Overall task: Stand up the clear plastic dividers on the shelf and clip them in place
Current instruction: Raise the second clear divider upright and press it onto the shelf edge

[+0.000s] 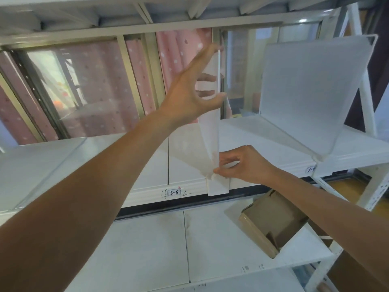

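1. Divider (211, 131) stands upright on the shelf (147, 165), edge-on to the camera, between both hands. Its white foot clip (217, 185) hangs over the shelf's front lip just under the right hand.
2. Left hand (189, 93) grips the divider's upper part: thumb on the near side, fingers showing through the clear sheet on the far side.
3. Right hand (242, 165) pinches the divider's bottom front corner, just above the clip, fingertips curled on it.
4. Handling, my read: thin clear plastic, light, stiff enough to stand but will flex and bow if pushed from the top alone. Slick faces, so hold by the edges, low near the clip, with the top hand only steadying.
5. Second divider (315, 91) stands to the right of the right hand, already up, leaning slightly. Another sheet (42, 165) lies flat on the shelf under the left forearm, not yet raised.
6. Room: upper shelf frame (147, 28) sits close above the left hand, so little headroom. Open shelf surface on both sides of the divider.
7. Cardboard box (271, 224) sits on the lower shelf below the right hand, well apart.
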The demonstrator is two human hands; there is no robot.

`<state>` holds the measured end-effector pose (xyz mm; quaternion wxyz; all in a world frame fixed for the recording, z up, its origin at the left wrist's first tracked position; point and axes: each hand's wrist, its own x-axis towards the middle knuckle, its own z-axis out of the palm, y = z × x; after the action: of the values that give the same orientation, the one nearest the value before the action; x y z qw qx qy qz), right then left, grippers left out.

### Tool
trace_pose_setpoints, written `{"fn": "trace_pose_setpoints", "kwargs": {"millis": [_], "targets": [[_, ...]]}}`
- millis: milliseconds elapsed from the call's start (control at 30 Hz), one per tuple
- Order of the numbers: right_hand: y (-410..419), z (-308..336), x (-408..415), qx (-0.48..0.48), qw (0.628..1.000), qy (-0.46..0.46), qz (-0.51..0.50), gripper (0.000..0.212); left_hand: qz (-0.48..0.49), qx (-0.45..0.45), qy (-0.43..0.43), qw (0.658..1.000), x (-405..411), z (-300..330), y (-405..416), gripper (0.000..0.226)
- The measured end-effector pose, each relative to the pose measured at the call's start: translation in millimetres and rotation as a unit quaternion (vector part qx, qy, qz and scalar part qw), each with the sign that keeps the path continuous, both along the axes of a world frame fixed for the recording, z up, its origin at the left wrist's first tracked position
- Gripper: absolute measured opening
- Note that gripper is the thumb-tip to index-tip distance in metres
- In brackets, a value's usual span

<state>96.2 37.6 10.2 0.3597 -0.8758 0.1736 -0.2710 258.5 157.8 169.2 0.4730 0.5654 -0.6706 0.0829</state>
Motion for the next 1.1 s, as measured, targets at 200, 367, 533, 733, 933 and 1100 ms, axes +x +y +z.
{"fn": "trace_pose_setpoints", "kwargs": {"millis": [200,367,533,733,933,1100], "targets": [[-1.4,-9.0,-1.2,0.022,0.999,-0.023,-0.002,0.073,-0.001,-0.012,-0.004,1.0,-6.6,-6.7,-3.0,0.079],[-2.5,-14.2,-1.0,0.04,0.999,-0.026,0.006,0.074,-0.006,-0.016,0.001,1.0,-6.7,-7.1,-0.4,0.078],[-3.5,-15.6,-0.6,0.043,0.999,-0.022,0.005,0.067,-0.002,-0.02,0.012,1.0,-5.5,-8.4,-0.2,0.077],[-1.9,-11.5,-2.0,0.043,0.999,-0.005,-0.002,0.064,-0.001,-0.015,0.011,1.0,-12.1,-5.9,2.4,0.076],[1.2,-8.4,-1.0,0.025,1.0,0.011,-0.013,0.066,0.017,-0.015,-0.014,1.0,-15.7,-4.7,7.1,0.077],[5.4,-6.5,-2.3,0.013,0.999,0.021,-0.025,0.069,0.037,0.006,-0.026,0.999,-18.4,-10.6,13.6,0.092]]}}
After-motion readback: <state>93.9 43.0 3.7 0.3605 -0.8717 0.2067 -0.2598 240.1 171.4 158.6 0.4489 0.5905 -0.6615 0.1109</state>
